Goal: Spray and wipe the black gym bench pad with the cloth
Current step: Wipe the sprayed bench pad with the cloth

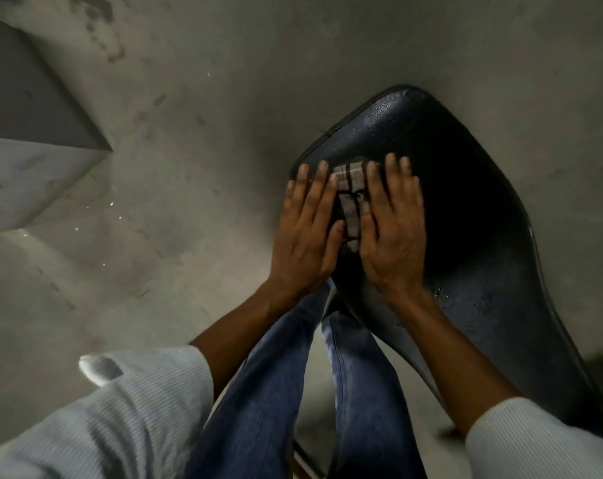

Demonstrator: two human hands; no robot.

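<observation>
The black gym bench pad (466, 209) runs from the upper middle down to the lower right, with water droplets near its right side. A checked dark-and-pale cloth (350, 198) lies flat on the pad near its left edge. My left hand (307, 233) presses flat on the cloth's left side, fingers spread. My right hand (391, 226) presses flat on the cloth's right side. Only a strip of cloth shows between the two hands. No spray bottle is in view.
Grey concrete floor (189, 167) surrounds the bench. A pale block or step (34, 160) sits at the left. My blue jeans legs (293, 392) stand beside the pad's left edge, and white sleeves cover both forearms.
</observation>
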